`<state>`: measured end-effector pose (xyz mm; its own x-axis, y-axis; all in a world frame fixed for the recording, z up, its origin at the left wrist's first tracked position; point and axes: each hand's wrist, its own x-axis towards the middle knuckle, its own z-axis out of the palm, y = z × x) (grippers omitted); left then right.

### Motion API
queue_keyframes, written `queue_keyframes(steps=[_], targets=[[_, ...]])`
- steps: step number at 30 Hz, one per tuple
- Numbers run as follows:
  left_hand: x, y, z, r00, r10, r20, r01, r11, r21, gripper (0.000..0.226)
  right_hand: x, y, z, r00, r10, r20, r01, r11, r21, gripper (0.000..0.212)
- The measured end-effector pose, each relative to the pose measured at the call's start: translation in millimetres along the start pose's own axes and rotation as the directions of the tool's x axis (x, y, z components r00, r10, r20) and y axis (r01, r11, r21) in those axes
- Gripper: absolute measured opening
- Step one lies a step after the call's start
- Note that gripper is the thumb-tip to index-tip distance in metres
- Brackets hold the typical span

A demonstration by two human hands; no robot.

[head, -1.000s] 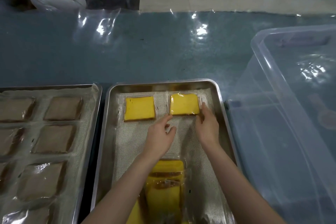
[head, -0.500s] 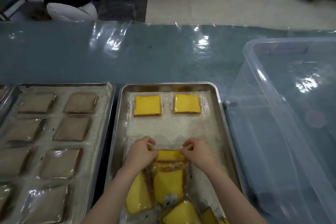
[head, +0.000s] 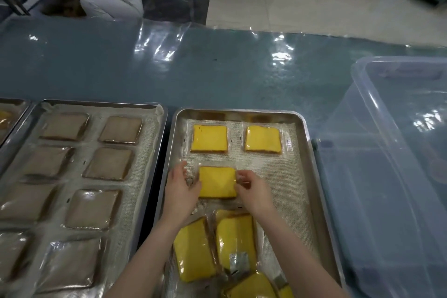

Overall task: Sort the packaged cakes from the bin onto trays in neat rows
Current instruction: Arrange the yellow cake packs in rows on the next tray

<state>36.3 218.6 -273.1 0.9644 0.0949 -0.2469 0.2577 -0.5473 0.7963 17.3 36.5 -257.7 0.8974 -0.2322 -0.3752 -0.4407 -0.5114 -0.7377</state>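
Yellow and square under glossy clear wrap, the packaged cake (head: 217, 182) lies flat on the mesh liner (head: 278, 189) of the steel tray (head: 312, 176), in the second row just below the back-left cake (head: 209, 138). My left hand (head: 180, 191) rests against its left edge, fingers nearly straight. My right hand (head: 252, 191) pinches the wrapper's right edge with curled fingers. A heap of wrapped cakes (head: 235, 242) lies at the tray's near end.

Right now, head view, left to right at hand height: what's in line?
Brown-cake tray → left hand → cake → right hand → bin. The hands and the cake lie over the yellow-cake tray, so it has no clear place in the order.
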Motion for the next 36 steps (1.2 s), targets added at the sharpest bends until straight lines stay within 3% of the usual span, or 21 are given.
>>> queue_keyframes(steps=[4,8,13,16,19,22,24,27,32,34,36], targets=[[-11.1,-6.6,3.3,0.997,0.082,0.014,-0.082,0.995,0.051,0.034,-2.3,-2.0,8.2,0.996,-0.082,-0.016,0.081,0.996,-0.046,0.039],[-15.4,-10.6,-2.1,0.991,0.102,-0.084,-0.100,0.994,0.035,0.036,0.6,-5.4,11.0,0.990,-0.118,0.075,0.115,0.992,0.042,0.046],[-14.7,-16.7,-4.5,0.981,0.191,0.013,-0.191,0.971,0.141,0.042,2.7,-6.8,9.0,0.970,-0.132,0.206,0.142,0.989,-0.035,0.056],[-18.4,-15.3,-3.5,0.977,0.212,-0.015,-0.207,0.965,0.163,0.050,0.7,-3.4,0.6,0.979,-0.082,0.187,0.089,0.995,-0.034,0.053],[-30.3,-11.6,-3.2,0.961,0.268,-0.075,-0.251,0.951,0.180,0.044,-9.9,7.3,-15.2,0.983,-0.080,0.167,0.111,0.976,-0.186,0.051],[-45.0,-6.9,1.5,0.949,0.314,0.032,-0.316,0.940,0.132,0.025,-26.0,22.3,-28.2,0.949,-0.089,0.304,0.200,0.912,-0.358,0.042],[-53.9,-4.2,7.4,0.936,0.319,0.151,-0.340,0.931,0.134,0.018,-35.2,31.0,-32.7,0.944,-0.104,0.314,0.229,0.889,-0.396,0.034],[-63.2,2.3,14.8,0.932,0.311,0.189,-0.335,0.935,0.115,0.027,-44.9,34.3,-41.3,0.971,-0.115,0.209,0.171,0.946,-0.275,0.028],[-69.7,33.6,13.8,0.968,0.251,0.008,-0.249,0.963,-0.107,0.030,-57.9,16.3,-69.1,0.993,-0.106,-0.046,0.111,0.984,0.138,0.028],[-73.4,49.9,13.6,0.980,0.190,0.051,-0.173,0.955,-0.240,0.021,-63.3,5.9,-76.4,0.983,-0.114,-0.144,0.148,0.956,0.253,0.035],[-77.8,66.4,14.9,0.975,0.105,0.198,0.002,0.880,-0.475,0.019,-67.6,-1.0,-76.6,0.968,-0.177,-0.180,0.222,0.937,0.270,0.037]])
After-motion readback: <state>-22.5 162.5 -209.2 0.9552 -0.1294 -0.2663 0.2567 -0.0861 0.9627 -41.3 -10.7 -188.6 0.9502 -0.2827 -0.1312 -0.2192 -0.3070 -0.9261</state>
